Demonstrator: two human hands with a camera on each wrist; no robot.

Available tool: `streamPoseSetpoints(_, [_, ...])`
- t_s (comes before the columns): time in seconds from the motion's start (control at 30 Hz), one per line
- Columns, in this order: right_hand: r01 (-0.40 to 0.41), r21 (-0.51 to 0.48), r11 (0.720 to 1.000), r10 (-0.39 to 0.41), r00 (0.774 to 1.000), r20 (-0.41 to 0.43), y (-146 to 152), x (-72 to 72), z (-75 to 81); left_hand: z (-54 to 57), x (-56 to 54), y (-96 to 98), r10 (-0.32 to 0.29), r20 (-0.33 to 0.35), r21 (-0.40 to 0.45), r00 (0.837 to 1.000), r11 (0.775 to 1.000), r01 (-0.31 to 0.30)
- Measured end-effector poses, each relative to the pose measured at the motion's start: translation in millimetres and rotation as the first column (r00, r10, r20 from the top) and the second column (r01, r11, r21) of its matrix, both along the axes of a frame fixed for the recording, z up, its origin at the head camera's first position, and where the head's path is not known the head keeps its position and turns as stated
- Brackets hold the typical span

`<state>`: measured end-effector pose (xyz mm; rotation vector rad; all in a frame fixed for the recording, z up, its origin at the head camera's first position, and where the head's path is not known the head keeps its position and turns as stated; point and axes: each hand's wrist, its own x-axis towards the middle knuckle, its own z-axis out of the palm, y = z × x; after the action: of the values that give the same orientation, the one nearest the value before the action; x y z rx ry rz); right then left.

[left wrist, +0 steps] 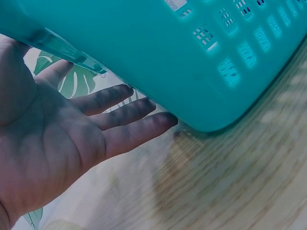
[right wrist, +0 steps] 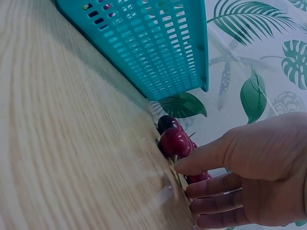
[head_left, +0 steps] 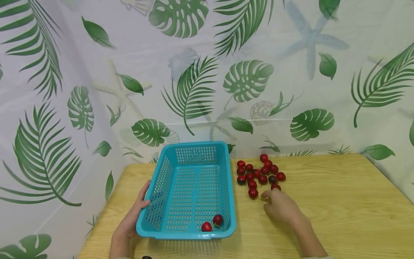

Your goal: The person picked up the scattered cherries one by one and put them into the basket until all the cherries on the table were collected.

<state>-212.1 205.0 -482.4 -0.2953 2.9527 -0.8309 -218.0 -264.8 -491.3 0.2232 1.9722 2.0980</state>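
A turquoise plastic basket (head_left: 195,196) with slotted walls stands on the left part of the table, two red cherries (head_left: 213,223) in its near right corner. My left hand (head_left: 132,216) is at its left side, thumb at the rim; in the left wrist view the straight, spread fingers (left wrist: 139,129) rest against the outer wall. Right of the basket lies a loose group of several dark red cherries (head_left: 258,172). My right hand (head_left: 281,207) reaches to the nearest cherry (right wrist: 174,142), thumb tip right at its stem (right wrist: 178,178), the other fingers a little apart from the thumb.
The wooden table (head_left: 339,205) stretches to the right of the hand. A white sheet (head_left: 284,86) printed with leaves and starfish hangs along the table's back and left. A small dark object (head_left: 147,257) shows at the bottom edge of the head view.
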Motion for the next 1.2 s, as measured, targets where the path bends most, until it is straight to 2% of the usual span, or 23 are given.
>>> streamPoseSetpoints(0.33, [-0.004, 0.034, 0.999, 0.006, 0.999, -0.053, -6.3, -0.1, -1.4, 0.1, 1.0, -1.8, -0.01, 0.005, 0.027, 1.0, 1.0, 0.01])
streamPoseSetpoints(0.53, [0.019, 0.024, 1.0, -0.018, 0.999, -0.047, -9.1, 0.4, -1.0, -1.3, 2.2, -5.8, -0.023, -0.004, 0.01, 1.0, 1.0, 0.023])
streamPoseSetpoints(0.8, [0.041, 0.03, 0.999, -0.04, 0.998, -0.053, -6.1, -2.4, -3.2, 0.1, 1.1, -5.6, -0.038, -0.001, 0.036, 0.999, 0.999, 0.038])
streamPoseSetpoints(0.97, [0.058, 0.015, 0.998, -0.057, 0.997, -0.048, -1.7, -2.6, -6.3, -0.1, 0.4, -3.1, -0.037, 0.0, 0.035, 0.999, 0.999, 0.037])
streamPoseSetpoints(1.2, [0.106, -0.037, 0.994, -0.109, 0.99, -0.087, 6.2, -2.8, -5.4, 0.0, -0.2, -0.2, -0.016, -0.008, 0.02, 1.0, 1.0, 0.017])
